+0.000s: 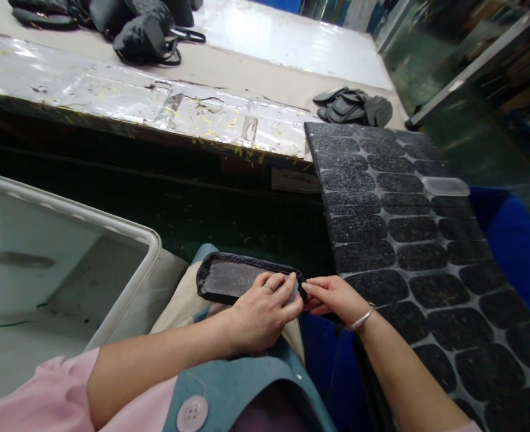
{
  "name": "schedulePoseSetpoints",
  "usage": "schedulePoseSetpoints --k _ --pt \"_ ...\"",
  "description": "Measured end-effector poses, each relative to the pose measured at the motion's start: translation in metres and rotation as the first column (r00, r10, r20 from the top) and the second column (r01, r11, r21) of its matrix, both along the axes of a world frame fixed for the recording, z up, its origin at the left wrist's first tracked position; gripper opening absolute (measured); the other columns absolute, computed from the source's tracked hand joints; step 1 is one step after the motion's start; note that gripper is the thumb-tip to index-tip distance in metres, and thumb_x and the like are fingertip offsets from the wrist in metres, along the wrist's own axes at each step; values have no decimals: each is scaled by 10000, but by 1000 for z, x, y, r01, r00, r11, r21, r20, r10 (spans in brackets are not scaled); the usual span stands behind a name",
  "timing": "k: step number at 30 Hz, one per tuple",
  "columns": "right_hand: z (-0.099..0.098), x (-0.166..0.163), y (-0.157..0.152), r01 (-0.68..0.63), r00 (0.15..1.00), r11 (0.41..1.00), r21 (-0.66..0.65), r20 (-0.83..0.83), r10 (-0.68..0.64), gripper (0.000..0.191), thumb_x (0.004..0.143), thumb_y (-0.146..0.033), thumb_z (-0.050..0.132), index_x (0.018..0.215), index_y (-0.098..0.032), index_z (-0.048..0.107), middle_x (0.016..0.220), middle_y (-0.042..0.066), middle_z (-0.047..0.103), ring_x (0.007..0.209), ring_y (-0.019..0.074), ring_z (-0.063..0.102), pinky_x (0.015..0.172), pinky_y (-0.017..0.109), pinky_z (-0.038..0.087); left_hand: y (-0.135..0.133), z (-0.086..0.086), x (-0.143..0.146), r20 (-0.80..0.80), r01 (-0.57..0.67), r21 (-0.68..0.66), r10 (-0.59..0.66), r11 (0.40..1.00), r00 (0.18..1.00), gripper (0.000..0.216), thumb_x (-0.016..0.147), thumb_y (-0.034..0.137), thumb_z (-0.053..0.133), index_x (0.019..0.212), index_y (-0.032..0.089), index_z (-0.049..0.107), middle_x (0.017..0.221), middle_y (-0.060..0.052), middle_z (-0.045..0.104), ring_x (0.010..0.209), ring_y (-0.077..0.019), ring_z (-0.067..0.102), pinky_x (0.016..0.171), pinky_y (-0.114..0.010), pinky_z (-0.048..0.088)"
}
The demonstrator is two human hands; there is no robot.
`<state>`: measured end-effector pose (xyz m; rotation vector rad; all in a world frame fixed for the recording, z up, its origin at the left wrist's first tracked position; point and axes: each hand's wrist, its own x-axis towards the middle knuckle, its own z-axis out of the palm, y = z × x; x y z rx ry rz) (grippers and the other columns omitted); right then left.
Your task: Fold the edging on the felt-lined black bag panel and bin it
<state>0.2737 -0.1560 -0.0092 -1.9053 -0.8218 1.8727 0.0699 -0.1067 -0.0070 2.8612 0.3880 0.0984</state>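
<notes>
A black quilted bag [205, 287] lies across my lap with its long, round-ended base facing up. A flat grey panel [233, 277] sits inside the raised black rim of that base. Pressing on the panel's right end, my left hand [265, 309] wears a ring and grips the bag there. My right hand [332, 299], with a bracelet at the wrist, pinches the black rim at the bag's right end between thumb and fingers. The fingers hide most of that end.
A long worktable [265, 78] carries several black bags [141, 39] and a pile of dark grey pieces [355, 107]. At right stands a board [382, 195] covered with dark oval marks, bearing a clear panel [445, 186]. A white bin [154, 240] is at left, a blue bin [512, 240] at right.
</notes>
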Motion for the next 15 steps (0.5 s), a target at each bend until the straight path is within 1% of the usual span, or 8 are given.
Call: schedulePoseSetpoints --k 3,5,8,10,12,15 --pt "2 0 12 -60 994 998 -31 87 62 307 731 -455 650 657 -163 594 586 23 638 620 159 659 557 232 503 -1 -1 -1 11 2 3 -2 1000 1000 457 854 325 491 1277 158 458 1402 -194 380 1167 -316 407 939 -455 339" --pt "3 -1 19 -109 981 993 -35 155 113 272 729 -389 657 585 -171 583 520 11 612 542 149 626 502 225 474 -1 -2 -1 20 1 0 -1 1000 1000 457 852 321 494 1279 163 455 1401 -192 378 1164 -313 407 938 -458 339" --pt "5 -3 24 -176 953 984 -9 247 173 279 718 -318 663 492 -182 573 441 -3 568 449 123 552 446 211 408 -1 -2 -1 28 -2 -14 2 1000 1000 440 861 306 475 1277 163 453 1401 -185 373 1169 -306 401 942 -460 338" --pt "7 -5 25 -195 943 981 14 279 183 300 711 -295 669 456 -182 559 418 -7 547 430 107 521 435 203 381 -1 -1 -1 32 -15 -25 16 1000 999 421 867 304 466 1265 168 461 1394 -172 382 1173 -299 400 956 -456 331" --pt "9 -7 22 -186 949 982 24 262 173 303 738 -310 649 479 -176 564 442 -3 560 448 107 534 444 199 395 -1 -1 -1 32 -29 -26 30 999 999 404 864 304 474 1248 178 474 1407 -151 374 1196 -298 385 973 -447 320" --pt "9 -5 14 -143 978 990 10 154 140 300 807 -400 578 639 -157 625 554 22 629 549 131 613 504 210 474 -1 -1 0 26 -8 7 8 1000 1000 426 833 296 519 1239 175 478 1453 -127 332 1238 -302 346 979 -439 312"
